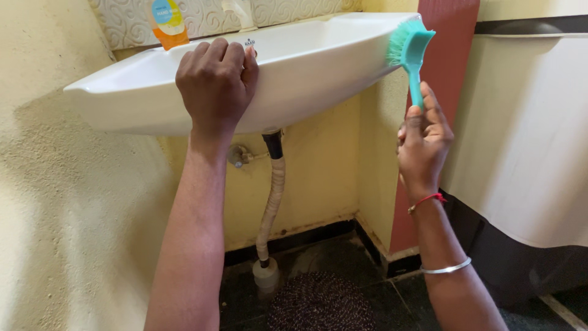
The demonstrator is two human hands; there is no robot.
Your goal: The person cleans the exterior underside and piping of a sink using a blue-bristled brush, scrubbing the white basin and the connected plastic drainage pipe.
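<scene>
A white wall-mounted washbasin (pixel 318 67) fills the upper middle of the head view, seen from below its front. My left hand (pixel 215 83) grips the basin's front rim, fingers curled over the edge. My right hand (pixel 424 142) holds the handle of a teal scrubbing brush (pixel 409 50), upright, with its bristles pressed against the basin's outer right side. A red thread and a silver bangle sit on my right wrist.
An orange bottle (pixel 167 23) stands on the basin's back ledge by a tap (pixel 242 13). A drain hose (pixel 273 196) drops from the basin to the dark floor, where a woven mat (pixel 321 303) lies. Yellow walls close in left and behind; a white cloth-covered object (pixel 533 135) stands right.
</scene>
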